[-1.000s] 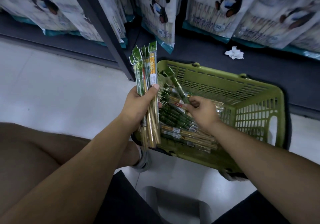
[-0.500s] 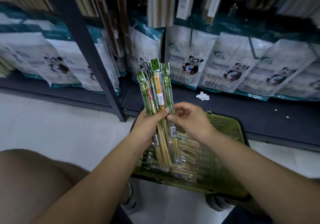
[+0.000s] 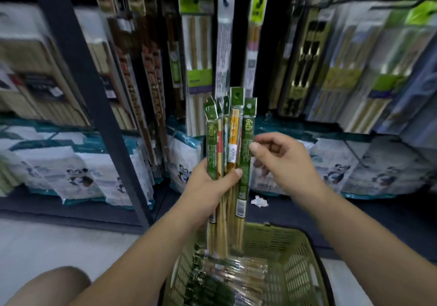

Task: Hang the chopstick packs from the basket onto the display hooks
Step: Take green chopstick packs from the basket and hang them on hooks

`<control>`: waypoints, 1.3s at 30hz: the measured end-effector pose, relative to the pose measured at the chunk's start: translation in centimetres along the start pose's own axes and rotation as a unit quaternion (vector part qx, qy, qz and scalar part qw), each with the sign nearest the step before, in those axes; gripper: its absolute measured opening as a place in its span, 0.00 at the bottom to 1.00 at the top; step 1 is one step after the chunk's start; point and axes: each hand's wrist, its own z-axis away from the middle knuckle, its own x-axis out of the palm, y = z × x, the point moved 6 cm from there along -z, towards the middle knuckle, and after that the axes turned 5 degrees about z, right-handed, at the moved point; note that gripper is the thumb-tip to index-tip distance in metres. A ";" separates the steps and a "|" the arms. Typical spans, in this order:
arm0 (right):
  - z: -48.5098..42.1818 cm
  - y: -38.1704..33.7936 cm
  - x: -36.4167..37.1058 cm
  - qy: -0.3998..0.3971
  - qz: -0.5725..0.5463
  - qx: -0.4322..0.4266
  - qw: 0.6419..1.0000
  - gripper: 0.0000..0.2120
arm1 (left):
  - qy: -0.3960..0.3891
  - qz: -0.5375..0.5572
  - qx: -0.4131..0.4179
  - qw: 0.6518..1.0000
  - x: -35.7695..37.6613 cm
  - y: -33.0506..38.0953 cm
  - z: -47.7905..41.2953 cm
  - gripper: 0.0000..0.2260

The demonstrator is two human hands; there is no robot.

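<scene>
Nearest the camera, a green basket (image 3: 305, 253) is seen on the floor, with loose chopstick packs (image 3: 227, 275) lying flat inside it. A bare knee (image 3: 47, 284) is noted at lower left.

Above the basket, a bundle of chopstick packs (image 3: 234, 135) is held upright, green header tabs uppermost and lower ends hanging just over the basket's far rim. The left hand (image 3: 210, 185) is clamped round the bundle's middle, with the thumb pressed across the front.

The right hand (image 3: 283, 161) is raised just beside the bundle, on its right, with fingers curled. Its thumb tip is recorded at the edge of the rightmost pack (image 3: 247, 140) – whether that pack is pinched cannot be told.

Further off, a crumpled paper (image 3: 259, 201) lies on the dark shelf base (image 3: 354, 211). Panda-printed bags (image 3: 78, 171) stand along the lowest tier, a dark upright post (image 3: 89, 93) crosses at left, and hung packs (image 3: 198, 45) – blurred – fill the display behind.
</scene>
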 end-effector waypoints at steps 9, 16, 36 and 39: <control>-7.8 -9.4 -5.3 0.125 -0.031 -0.062 0.990 0.05 | 0.000 -0.051 0.160 0.986 2.5 10.6 -5.9 0.10; -9.7 -9.9 -6.3 0.152 -0.041 -0.068 0.985 0.12 | 0.005 -0.028 0.167 0.986 3.4 11.1 -7.5 0.16; -12.9 -11.3 -8.5 0.205 -0.040 -0.064 0.976 0.18 | 0.021 0.043 0.138 0.989 3.1 10.4 -7.9 0.11; -12.9 -11.5 -8.5 0.205 -0.043 -0.067 0.975 0.18 | 0.019 0.043 0.140 0.989 3.1 10.3 -7.9 0.12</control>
